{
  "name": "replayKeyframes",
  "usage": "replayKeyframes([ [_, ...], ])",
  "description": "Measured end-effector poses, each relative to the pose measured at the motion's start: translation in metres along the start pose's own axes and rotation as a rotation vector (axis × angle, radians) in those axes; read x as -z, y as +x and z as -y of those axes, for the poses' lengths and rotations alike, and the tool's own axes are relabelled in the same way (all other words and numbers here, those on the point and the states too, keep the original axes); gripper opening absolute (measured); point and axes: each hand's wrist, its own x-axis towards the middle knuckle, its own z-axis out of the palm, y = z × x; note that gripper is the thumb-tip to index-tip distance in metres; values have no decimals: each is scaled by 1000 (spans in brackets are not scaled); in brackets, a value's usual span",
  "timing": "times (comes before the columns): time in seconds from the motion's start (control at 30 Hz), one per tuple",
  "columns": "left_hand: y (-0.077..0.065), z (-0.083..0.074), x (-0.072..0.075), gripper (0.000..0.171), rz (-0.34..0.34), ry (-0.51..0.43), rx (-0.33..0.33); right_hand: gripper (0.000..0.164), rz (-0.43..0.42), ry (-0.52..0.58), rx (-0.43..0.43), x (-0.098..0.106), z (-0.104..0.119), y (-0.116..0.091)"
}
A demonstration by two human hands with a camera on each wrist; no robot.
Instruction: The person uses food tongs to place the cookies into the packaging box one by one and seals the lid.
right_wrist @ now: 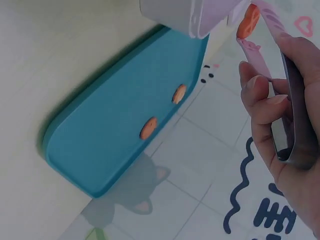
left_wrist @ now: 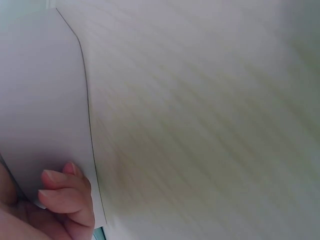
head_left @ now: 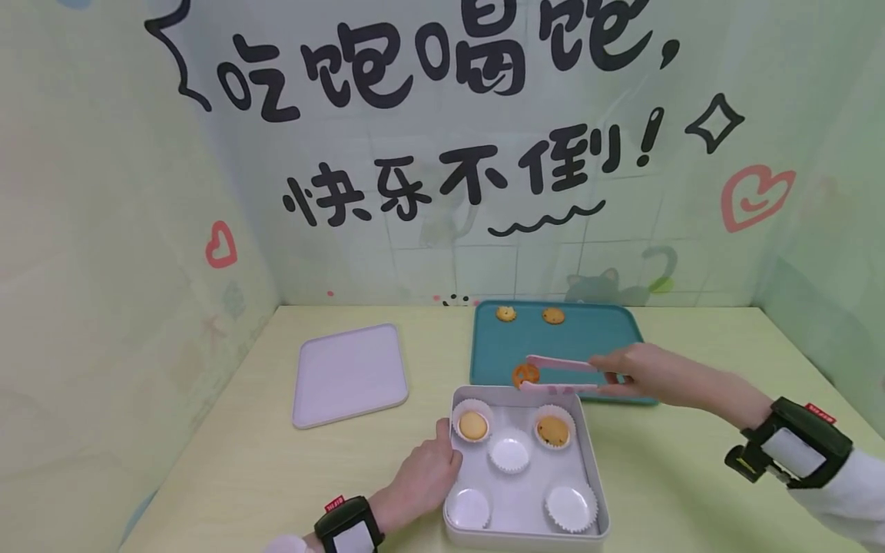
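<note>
Lettering point(head_left: 473, 180) includes “快乐不倒!” — right hand point(head_left: 639, 372) grips tongs point(head_left: 563, 363) pinching pretzel point(head_left: 525, 375), left hand point(head_left: 425, 475) touches box point(head_left: 515, 507).

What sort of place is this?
Probably a small staged booth for tabletop work: a back wall printed with cartoonish lettering, side walls framing a pale table, and a box holding fluted cups.

Pale yellow table point(head_left: 235, 476), lilac tray point(head_left: 350, 376) on left, teal tray point(head_left: 588, 338) behind pale box point(head_left: 517, 507)

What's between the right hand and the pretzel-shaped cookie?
Pink-tipped tongs: the right hand grips them; the pretzel-shaped cookie sits between their tips. Head and right wrist views.
</note>
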Motion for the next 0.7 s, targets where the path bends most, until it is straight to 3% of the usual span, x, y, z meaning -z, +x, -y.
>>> replayKeyframes([
  [0.3, 1, 0, 2, 38, 8, -2, 3, 15, 79, -6, 103, -15, 29, 6],
  [0.53, 1, 0, 2, 38, 8, -2, -1, 25, 203, -8, 15, -25, 40, 9],
  [0.7, 0, 0, 1, 37, 9, -3, -5, 26, 230, -35, -7, -31, 40, 10],
])
